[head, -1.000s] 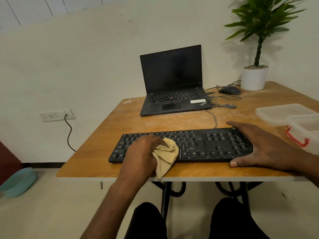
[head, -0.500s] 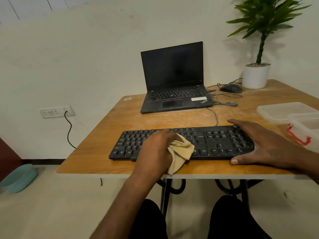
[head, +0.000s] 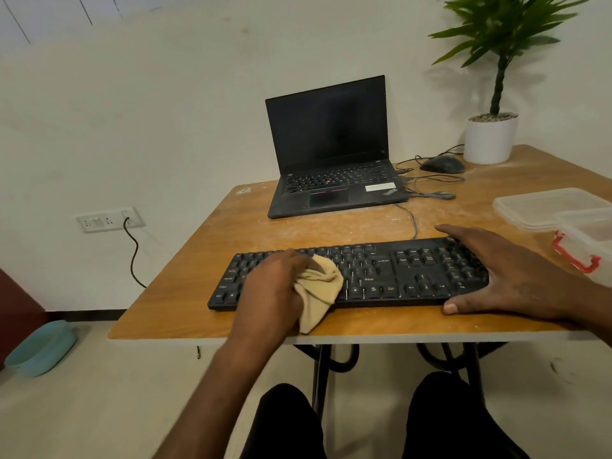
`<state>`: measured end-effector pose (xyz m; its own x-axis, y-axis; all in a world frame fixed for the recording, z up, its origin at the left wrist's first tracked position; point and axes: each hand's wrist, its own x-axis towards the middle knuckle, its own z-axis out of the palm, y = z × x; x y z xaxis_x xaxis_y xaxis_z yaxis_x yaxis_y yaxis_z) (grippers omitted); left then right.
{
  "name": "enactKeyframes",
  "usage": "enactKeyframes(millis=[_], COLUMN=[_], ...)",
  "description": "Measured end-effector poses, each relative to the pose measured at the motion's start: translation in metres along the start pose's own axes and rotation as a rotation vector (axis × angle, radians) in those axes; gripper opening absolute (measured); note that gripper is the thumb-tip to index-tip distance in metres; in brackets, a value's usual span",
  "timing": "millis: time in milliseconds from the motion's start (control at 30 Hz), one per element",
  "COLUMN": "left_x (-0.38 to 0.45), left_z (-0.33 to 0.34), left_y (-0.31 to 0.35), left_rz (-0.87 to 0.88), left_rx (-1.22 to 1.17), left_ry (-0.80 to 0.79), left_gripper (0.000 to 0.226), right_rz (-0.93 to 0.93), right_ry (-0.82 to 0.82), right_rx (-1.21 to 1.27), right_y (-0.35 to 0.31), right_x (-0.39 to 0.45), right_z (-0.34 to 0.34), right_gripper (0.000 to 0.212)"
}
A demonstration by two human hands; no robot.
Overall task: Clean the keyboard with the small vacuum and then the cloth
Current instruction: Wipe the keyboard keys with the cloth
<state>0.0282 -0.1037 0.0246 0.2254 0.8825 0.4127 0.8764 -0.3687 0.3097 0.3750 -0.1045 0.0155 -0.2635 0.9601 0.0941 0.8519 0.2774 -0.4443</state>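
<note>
Left hand (head: pixel 271 286) is bunched around the tan cloth (head: pixel 319 288), fingers curled over the wad, pressing it onto the keys left of the middle of the black keyboard (head: pixel 374 276). A loose tail of cloth hangs off the front edge of the keyboard onto the desk (head: pixel 185 293). Over on the other side, the right hand (head: pixel 506 276) lies flat, fingers straight across the number pad end and thumb against the front edge, holding nothing, simply pinning the board.

Here's what matters: the keyboard's long axis runs left to right across the desk, and most of its unwiped-looking run stretches rightward from the cloth toward the bracing hand. The left hand is the one on the job, so the natural stroke, by my reading, goes along the rows to the right. No small vacuum is in view, so this looks like the cloth stage.

Beyond sit a dark laptop (head: pixel 331 154), a mouse (head: pixel 442 164), a potted plant (head: pixel 491 127) and clear plastic containers (head: pixel 543 207).
</note>
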Motion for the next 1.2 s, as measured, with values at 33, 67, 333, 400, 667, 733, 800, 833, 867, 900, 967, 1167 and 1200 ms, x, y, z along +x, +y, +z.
enactKeyframes(millis=[33, 67, 333, 400, 667, 733, 800, 833, 867, 900, 967, 1167, 1200], left_x=[0.002, 0.005, 0.014, 0.013, 0.019, 0.025, 0.031, 0.033, 0.035, 0.036, 0.038, 0.05, 0.053], left_z=[0.005, 0.01, 0.01, 0.002, 0.01, 0.017, 0.022, 0.023, 0.022, 0.021, 0.014, 0.001, 0.003], left_y=[0.007, 0.012, 0.006, -0.008, 0.002, 0.011, 0.014, 0.014, 0.013, 0.009, -0.004, -0.038, -0.036], left_rz=[0.022, 0.039, 0.022, -0.028, 0.017, 0.044, 0.044, 0.037, 0.031, 0.024, -0.003, -0.113, -0.12], left_rx=[-0.03, -0.054, -0.014, 0.028, -0.007, -0.046, -0.051, -0.04, -0.025, -0.009, 0.016, 0.035, 0.019], left_ry=[0.004, 0.013, -0.014, -0.013, 0.012, 0.029, 0.047, 0.05, 0.05, 0.051, 0.054, 0.064, 0.057], left_gripper=[0.045, 0.043, 0.048, 0.048, 0.045, 0.042, 0.042, 0.043, 0.045, 0.046, 0.047, 0.045, 0.044], right_rz=[0.002, 0.001, -0.004, -0.005, -0.005, -0.005, -0.008, -0.011, -0.014, -0.015, -0.018, -0.029, -0.032], right_ry=[0.0, -0.001, -0.01, -0.003, -0.004, -0.006, -0.007, -0.009, -0.01, -0.012, -0.01, 0.001, -0.001], right_rx=[-0.001, 0.002, 0.013, 0.015, 0.008, 0.012, 0.018, 0.022, 0.025, 0.027, 0.018, 0.009, 0.012], right_y=[0.0, -0.001, -0.001, -0.002, -0.002, -0.002, -0.002, -0.003, -0.003, -0.003, -0.003, -0.001, -0.002], right_x=[0.0, 0.0, -0.003, -0.003, -0.002, -0.003, -0.003, -0.004, -0.004, -0.004, -0.004, -0.003, -0.004], right_z=[0.0, 0.0, -0.001, -0.001, -0.001, -0.001, -0.002, -0.002, -0.002, -0.002, -0.002, -0.002, -0.002], right_gripper=[0.125, 0.125, 0.125, 0.125, 0.123, 0.123, 0.123, 0.123, 0.122, 0.122, 0.122, 0.122, 0.122])
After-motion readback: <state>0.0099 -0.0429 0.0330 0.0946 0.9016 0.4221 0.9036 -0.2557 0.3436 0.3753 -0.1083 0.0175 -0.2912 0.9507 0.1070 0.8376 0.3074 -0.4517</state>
